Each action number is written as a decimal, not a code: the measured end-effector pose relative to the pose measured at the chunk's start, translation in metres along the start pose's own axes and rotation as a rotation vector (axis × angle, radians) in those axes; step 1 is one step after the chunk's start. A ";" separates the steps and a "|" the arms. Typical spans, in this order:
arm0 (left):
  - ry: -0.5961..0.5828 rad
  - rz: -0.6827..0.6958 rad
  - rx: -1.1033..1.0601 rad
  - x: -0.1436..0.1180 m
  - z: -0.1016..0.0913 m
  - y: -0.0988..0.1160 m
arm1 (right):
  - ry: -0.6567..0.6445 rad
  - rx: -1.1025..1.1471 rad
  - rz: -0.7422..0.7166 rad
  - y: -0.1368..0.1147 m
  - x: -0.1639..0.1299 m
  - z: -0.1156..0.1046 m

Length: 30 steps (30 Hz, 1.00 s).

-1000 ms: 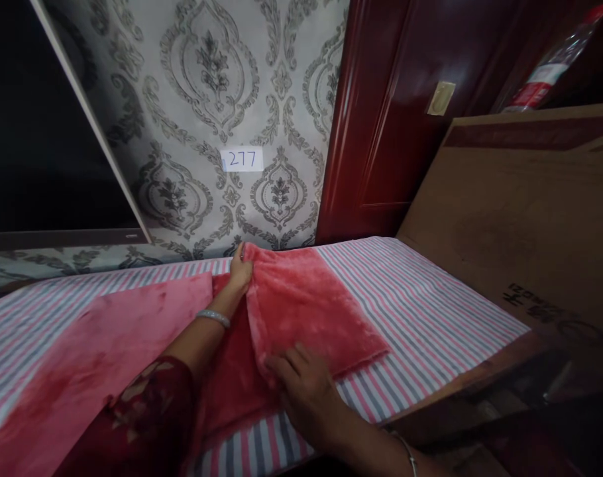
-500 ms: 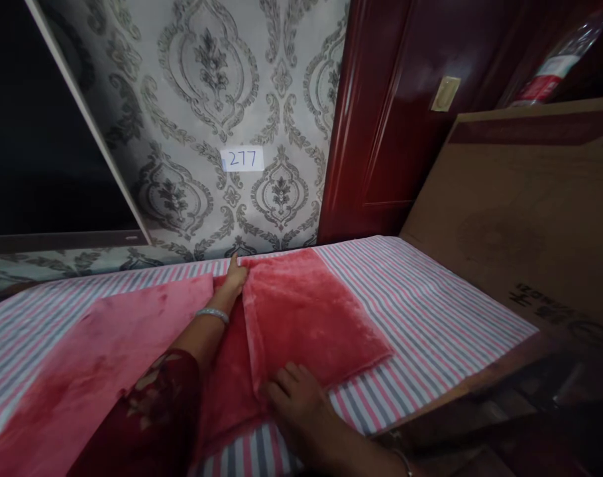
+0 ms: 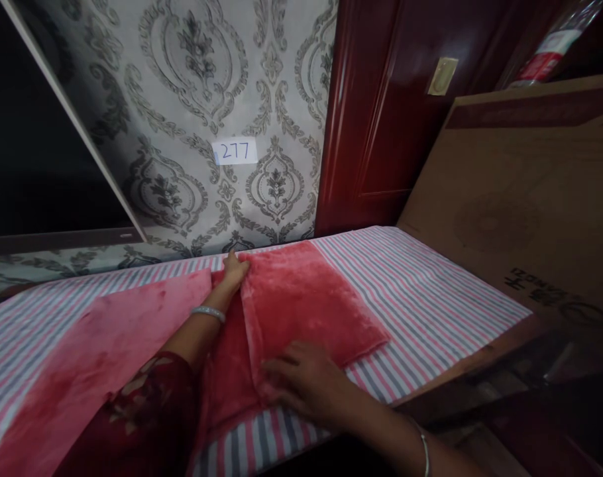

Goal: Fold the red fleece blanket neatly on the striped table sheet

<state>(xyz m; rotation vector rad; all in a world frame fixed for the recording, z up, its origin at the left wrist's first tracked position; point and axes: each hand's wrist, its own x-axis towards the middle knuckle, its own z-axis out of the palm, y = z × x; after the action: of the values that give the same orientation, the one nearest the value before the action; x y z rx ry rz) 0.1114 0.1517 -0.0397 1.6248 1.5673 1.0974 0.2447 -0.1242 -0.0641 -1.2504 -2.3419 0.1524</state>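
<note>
Both hands are lying flat: left hand [image 3: 234, 270] pressing the pink blanket's [image 3: 301, 298] far corner, right hand [image 3: 306, 381] smoothing its near edge; keep edges lined up.

Dim indoor light falls unevenly across the patterned wallpaper [image 3: 202, 99], brightest around the paper label [image 3: 236, 151] and fading to near black in the dark panel [image 3: 28, 159] left of it. Right of the label, the glossy red door [image 3: 381, 112] carries soft vertical streaks of glare. Below the label, the pink fleece [image 3: 301, 298] on the striped bed cover [image 3: 431, 298] is evenly but weakly lit, with little shadow. Wide-angle distortion bends the straight edges outward toward the frame's borders. The lower right corner sinks into murky shadow, and fine detail is soft throughout.
</note>
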 end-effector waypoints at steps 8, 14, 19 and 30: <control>-0.339 0.482 0.716 -0.031 0.015 -0.001 | -0.242 -0.045 0.014 0.019 0.006 0.011; -0.431 0.492 0.914 -0.036 0.020 -0.017 | -0.231 0.028 0.028 0.011 0.004 0.011; -0.498 0.491 0.943 -0.032 0.010 -0.002 | -0.224 0.059 0.050 0.005 0.001 0.006; -0.644 0.773 0.844 -0.123 -0.016 -0.004 | 0.184 0.031 0.251 0.058 -0.003 -0.054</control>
<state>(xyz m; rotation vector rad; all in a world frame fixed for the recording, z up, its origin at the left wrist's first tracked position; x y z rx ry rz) 0.1016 0.0284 -0.0531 2.9143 0.9817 0.0729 0.3149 -0.0995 -0.0360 -1.4741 -2.0156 0.1485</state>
